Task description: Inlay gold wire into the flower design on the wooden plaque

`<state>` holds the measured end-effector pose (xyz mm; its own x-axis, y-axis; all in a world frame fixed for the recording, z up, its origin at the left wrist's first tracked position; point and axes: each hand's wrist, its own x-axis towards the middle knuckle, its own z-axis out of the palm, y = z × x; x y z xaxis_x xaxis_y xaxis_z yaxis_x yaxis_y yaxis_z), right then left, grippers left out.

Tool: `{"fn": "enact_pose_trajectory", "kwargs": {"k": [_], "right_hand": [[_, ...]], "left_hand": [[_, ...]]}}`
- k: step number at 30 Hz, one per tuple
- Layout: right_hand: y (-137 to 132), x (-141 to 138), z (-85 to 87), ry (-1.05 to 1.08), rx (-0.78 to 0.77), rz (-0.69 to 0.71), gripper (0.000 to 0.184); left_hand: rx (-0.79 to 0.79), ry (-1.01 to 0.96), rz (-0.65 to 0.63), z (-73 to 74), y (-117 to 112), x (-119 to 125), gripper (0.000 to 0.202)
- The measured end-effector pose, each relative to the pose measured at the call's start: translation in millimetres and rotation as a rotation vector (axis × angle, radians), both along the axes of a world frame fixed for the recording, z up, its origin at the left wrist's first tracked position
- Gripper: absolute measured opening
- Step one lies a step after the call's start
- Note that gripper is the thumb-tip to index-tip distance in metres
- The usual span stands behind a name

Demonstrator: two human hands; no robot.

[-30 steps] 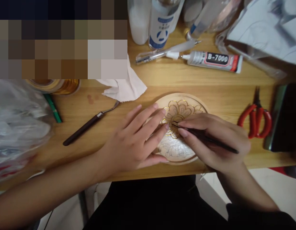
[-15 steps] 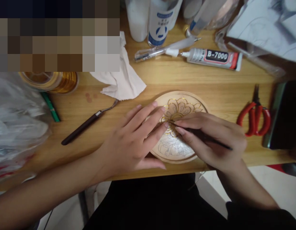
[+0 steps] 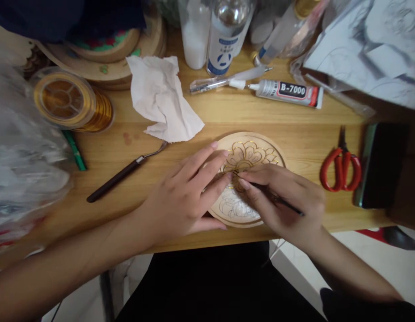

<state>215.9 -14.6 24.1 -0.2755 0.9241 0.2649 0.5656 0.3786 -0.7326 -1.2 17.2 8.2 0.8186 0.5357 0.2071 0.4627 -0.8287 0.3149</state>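
Observation:
A round wooden plaque (image 3: 277, 150) lies near the table's front edge. Gold wire outlines a flower (image 3: 249, 147) on its upper part, while pencil lines mark a second drawing (image 3: 230, 205) below. My left hand (image 3: 187, 192) rests with fingers spread over the plaque's left side, its index fingertip by the flower's lower petals. In my right hand (image 3: 291, 197) are slim black tweezers (image 3: 288, 205), pinched between thumb and fingers. Their tips point down at the wire beside my left index fingertip. Whether the tips grip a piece of wire is too small to tell.
Red-handled pliers (image 3: 341, 167) and a dark phone (image 3: 378, 165) lie to the right. Behind are a glue tube (image 3: 291, 91), a pen (image 3: 227, 78) and bottles (image 3: 221, 49). Leftward are a tissue (image 3: 163, 98), a dark-handled spatula (image 3: 116, 179), a gold wire spool (image 3: 73, 100) and plastic bags (image 3: 26, 170).
The view has shifted, so the pliers, phone and glue appear further left. My hands keep nearly the same pose over the plaque, with the tweezers still at the lower petals.

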Motion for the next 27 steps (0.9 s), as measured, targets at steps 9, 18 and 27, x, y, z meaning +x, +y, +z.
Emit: {"fn": "enact_pose_trajectory", "kwargs": {"k": [9,18,27], "right_hand": [[-9.2,-11.1,-1.5,-0.047,0.065,-0.092,0.024],[-15.4,-16.7,-4.9,-0.106,0.113,-0.141,0.03],[-14.0,-17.7,-6.4,-0.119,0.15,-0.144,0.028]], "left_hand": [[-0.016,-0.008,0.01,-2.9,-1.0,0.0,0.069],[-0.027,-0.011,0.001,-1.4,-0.6,0.3,0.069],[-0.027,-0.001,0.015,-2.1,-1.8,0.4,0.068]]}}
